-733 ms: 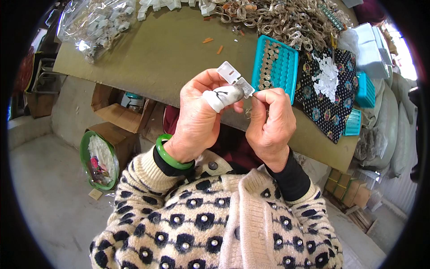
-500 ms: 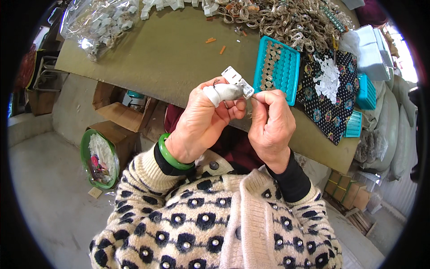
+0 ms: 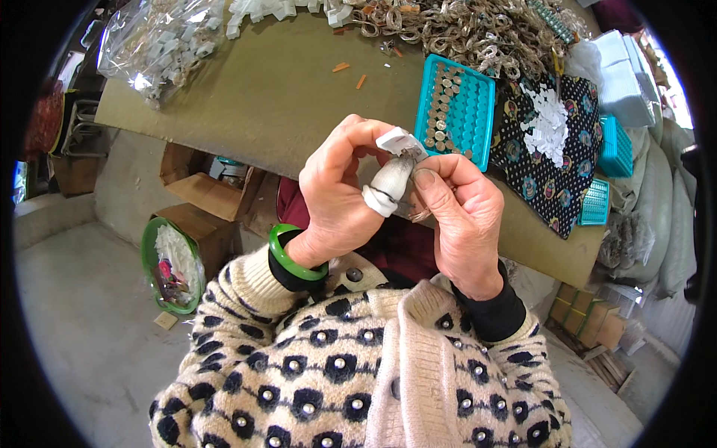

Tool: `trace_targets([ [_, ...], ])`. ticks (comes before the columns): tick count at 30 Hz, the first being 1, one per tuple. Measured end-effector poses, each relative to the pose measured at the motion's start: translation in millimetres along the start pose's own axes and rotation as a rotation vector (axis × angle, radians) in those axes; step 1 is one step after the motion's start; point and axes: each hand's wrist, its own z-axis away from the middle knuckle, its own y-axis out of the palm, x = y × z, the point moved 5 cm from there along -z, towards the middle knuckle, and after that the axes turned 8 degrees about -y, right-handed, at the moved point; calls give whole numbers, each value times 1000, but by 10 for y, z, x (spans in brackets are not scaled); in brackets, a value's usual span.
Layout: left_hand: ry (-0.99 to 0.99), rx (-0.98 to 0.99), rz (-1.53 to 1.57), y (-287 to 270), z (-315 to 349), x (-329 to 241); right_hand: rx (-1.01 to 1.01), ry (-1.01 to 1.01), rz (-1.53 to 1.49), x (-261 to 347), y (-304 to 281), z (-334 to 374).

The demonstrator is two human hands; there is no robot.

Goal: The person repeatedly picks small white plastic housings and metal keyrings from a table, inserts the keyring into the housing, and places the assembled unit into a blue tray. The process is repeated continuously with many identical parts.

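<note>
Nearest me is the knitted sweater, cream with dark spots and pearly beads. Past its left cuff I see a green bangle on the wrist. The left hand grips a small white plastic piece between its fingers and its thumb, which wears a white wrap tied with a dark band. The right hand comes in from the right, thumb and forefinger pinched together at the piece's near right edge; I cannot tell what lies between those fingertips. The piece is held up just off the near side of the table.

Low on my left, a green basin sits on the floor beside a cardboard box. On the table, just beyond the right hand, a turquoise tray carries round metal discs along its left side. Right of it, a patterned cloth bears small white pieces. Farthest off, I have a clear bag at left and coiled wires at right.
</note>
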Motion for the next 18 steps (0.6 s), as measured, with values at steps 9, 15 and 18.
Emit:
trace_targets([
  [9, -534, 44, 675, 39, 11, 231, -1, -267, 342, 79, -29, -42],
  [15, -362, -17, 437, 63, 26, 176, 38, -381, 493, 158, -39, -61],
  [18, -137, -18, 291, 66, 5, 101, 25, -303, 353, 113, -63, -54],
])
